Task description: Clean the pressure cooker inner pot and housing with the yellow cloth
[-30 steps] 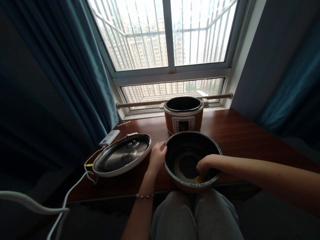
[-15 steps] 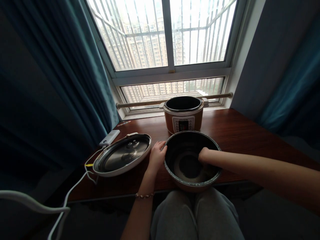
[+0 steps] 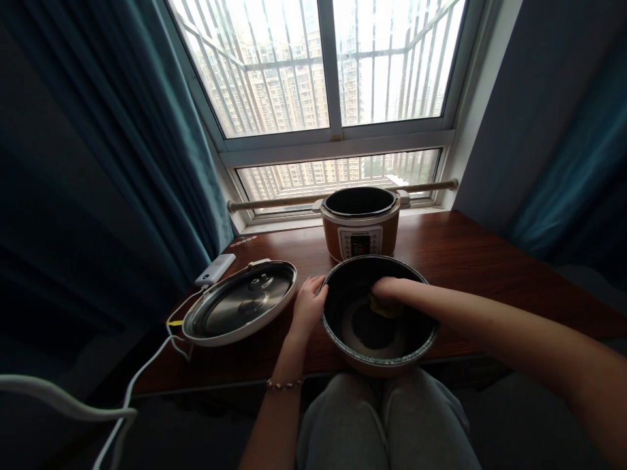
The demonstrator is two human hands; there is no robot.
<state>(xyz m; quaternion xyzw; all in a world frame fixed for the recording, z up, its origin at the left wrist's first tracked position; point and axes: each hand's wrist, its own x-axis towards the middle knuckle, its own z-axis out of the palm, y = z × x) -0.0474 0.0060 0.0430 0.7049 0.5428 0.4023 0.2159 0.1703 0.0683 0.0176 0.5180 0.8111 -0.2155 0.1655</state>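
A dark inner pot (image 3: 343, 339) sits at the near edge of a brown wooden table (image 3: 465, 261), above my knees. My left hand (image 3: 309, 305) is closed on the pot's left rim. My right hand (image 3: 385, 290) reaches inside the pot and presses a yellow sponge (image 3: 385, 307) against its far inner wall, fingers closed over it. Behind the pot stands the orange cooker body (image 3: 360, 224), open at the top, with a control panel on its front.
The cooker lid (image 3: 240, 301) lies upside down left of the pot. A white power bank (image 3: 214, 269) with a white cable (image 3: 132, 385) lies at the table's left end. Teal curtains hang on both sides of the barred window (image 3: 333, 85).
My right hand has slid with the sponge from the pot's near right wall, up along the right side, to the far wall. My left hand has stayed on the rim.
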